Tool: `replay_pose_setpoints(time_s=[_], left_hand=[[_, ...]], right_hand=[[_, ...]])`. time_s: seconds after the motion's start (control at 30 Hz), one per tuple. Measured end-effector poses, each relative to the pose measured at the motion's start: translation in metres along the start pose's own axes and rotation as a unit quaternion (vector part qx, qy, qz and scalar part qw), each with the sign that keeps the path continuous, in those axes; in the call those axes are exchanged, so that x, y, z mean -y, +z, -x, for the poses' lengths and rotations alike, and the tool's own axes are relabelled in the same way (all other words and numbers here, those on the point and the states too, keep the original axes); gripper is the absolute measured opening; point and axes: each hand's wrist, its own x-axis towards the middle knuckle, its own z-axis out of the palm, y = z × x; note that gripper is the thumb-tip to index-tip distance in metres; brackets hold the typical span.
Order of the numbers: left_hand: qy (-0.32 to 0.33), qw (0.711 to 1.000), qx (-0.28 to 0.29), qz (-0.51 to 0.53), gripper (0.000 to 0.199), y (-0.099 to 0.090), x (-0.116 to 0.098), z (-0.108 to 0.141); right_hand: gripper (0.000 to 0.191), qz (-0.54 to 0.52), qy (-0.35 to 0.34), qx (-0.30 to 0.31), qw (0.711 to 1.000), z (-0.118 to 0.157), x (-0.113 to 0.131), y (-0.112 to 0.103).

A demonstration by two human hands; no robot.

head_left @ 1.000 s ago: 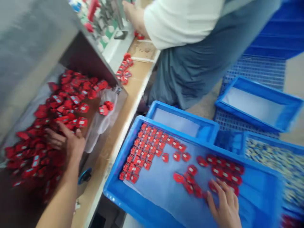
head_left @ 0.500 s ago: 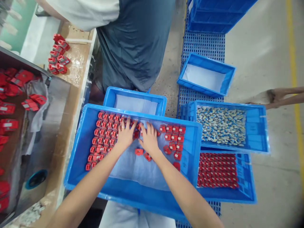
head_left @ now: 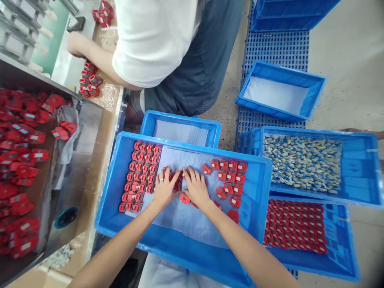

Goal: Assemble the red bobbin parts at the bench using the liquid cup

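In front of me is a large blue plastic bin [head_left: 192,256] lined with a white sheet [head_left: 171,222]. My left hand [head_left: 164,191] curls over a cluster of small red plastic housings [head_left: 177,182] in its middle. My right hand [head_left: 196,189] closes on the same cluster from the other side, its fingertips bent down onto it. The parts under the fingers are partly hidden. Left of my hands, red housings [head_left: 141,168] stand in tight rows. To the right, looser red housings [head_left: 232,176] lie in uneven rows, and a few more sit just below my right palm.
A smaller blue bin [head_left: 217,138] stands behind mine. At right are a bin of small white, blue and yellow pieces [head_left: 303,164] and one with rows of red parts [head_left: 295,226]. A co-worker [head_left: 156,40] sits ahead. A bench with piled red parts [head_left: 24,160] is at left.
Both hands have drawn a cluster of red housings toward me, away from the bin's far wall, baring sheet there. My view has shifted left; the co-worker's arm now reaches over the bench.
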Motion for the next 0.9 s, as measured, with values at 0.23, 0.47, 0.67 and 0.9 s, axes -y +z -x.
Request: replay_pose_setpoints(time_s=[0.23, 0.47, 0.67, 0.9], left_hand=[[-0.001, 0.998, -0.038, 0.043, 0.094, 0.032, 0.021, -0.001], [0.007, 0.996, -0.046, 0.080, 0.074, 0.033, 0.031, -0.002], [0.024, 0.993, -0.042, 0.107, 0.052, 0.031, 0.032, 0.005], [-0.040, 0.994, -0.013, 0.103, 0.079, 0.033, 0.002, 0.005]], right_hand=[[0.083, 0.069, -0.043, 0.025, 0.996, -0.011, 0.000, 0.004], [0.056, 0.105, -0.050, 0.011, 0.993, -0.024, -0.015, -0.001], [0.054, 0.155, 0.008, -0.101, 0.983, 0.014, -0.024, 0.009], [0.057, 0.176, 0.049, -0.080, 0.980, 0.022, -0.023, 0.023]])
